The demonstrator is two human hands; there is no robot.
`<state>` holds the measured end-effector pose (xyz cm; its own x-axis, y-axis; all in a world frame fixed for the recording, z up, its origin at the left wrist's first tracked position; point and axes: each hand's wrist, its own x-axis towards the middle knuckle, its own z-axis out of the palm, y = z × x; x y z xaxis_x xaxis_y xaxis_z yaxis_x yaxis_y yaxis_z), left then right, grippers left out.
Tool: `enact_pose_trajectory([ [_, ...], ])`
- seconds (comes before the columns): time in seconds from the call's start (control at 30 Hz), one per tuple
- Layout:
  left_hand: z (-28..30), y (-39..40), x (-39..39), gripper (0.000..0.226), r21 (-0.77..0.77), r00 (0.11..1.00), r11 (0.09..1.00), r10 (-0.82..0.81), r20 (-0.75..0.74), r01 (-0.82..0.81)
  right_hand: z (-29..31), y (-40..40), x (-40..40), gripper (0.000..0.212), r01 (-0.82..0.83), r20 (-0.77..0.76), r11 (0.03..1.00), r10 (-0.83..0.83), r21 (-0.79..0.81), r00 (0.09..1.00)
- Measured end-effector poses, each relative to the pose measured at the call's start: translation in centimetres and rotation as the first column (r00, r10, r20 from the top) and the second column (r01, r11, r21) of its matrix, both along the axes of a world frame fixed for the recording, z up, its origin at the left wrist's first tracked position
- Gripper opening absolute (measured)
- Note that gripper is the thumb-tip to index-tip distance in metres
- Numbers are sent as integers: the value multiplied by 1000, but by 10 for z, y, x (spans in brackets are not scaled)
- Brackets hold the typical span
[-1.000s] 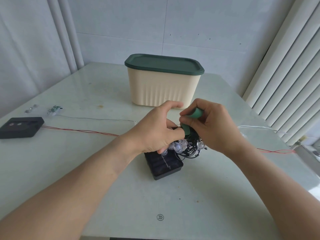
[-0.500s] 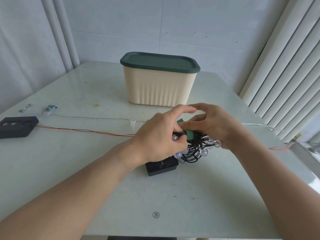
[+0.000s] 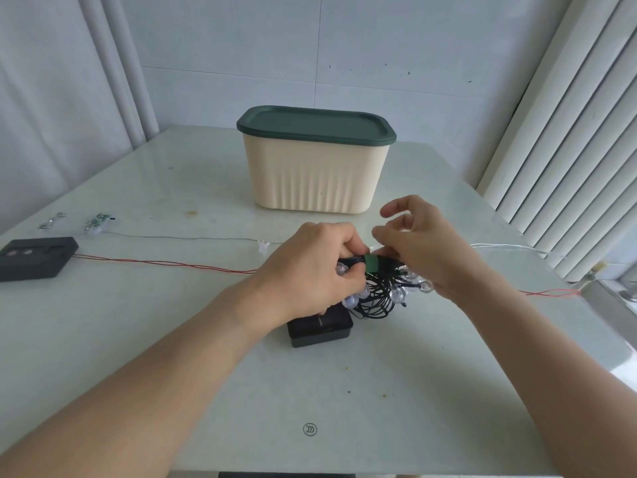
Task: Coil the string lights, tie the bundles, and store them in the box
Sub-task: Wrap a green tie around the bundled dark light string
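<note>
Both forearms are bare to the frame's lower edge, and the left hand (image 3: 312,270) and right hand (image 3: 427,250) wear no gloves.

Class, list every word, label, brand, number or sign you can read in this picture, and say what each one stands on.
No readable words or numbers anywhere.
One sign only: a small circle holding crescent-like strokes, printed on the table near its front edge; it spells no letters.
The box and its lid carry no visible print.

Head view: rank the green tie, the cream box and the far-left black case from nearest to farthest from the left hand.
1. green tie: wrapped on the coiled bundle, at the left hand fingertips.
2. cream box: behind the hands, mid-table, lid on.
3. black case: far left edge, at the red wire's end.
</note>
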<state>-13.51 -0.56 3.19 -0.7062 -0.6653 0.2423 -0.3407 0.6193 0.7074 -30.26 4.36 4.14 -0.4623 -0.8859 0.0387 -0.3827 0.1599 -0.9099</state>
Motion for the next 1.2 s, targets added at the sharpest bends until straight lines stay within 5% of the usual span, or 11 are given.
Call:
enact_pose_trajectory([
  [0.1, 0, -5, 0, 13, -7, 999, 1000, -13, 39, 14, 11, 4, -1, 21, -56, 116, 996, 63, -65, 991],
  [0.47, 9, -6, -1, 19, -116, 965, 992, -14, 263, 46, 19, 11, 3, 17, -201, -88, 974, 193, -103, 977],
  [0.67, 6, -19, 4, 22, 13, 955, 997, -79, 287, 78, 19, 13, 4, 21, -304, -135, 943, 286, -138, 949],
  [0.9, 5, -31, 13, 26, 243, 990, 970, -59, 131, 26, 8, 11, 7, 15, -366, -579, 916, 210, -166, 788],
  [1.2, 2, -27, 4, 30, 421, 992, 907, 62, -112, -9, -7, 1, 6, 24, -279, -641, 887, -25, -369, 767],
])
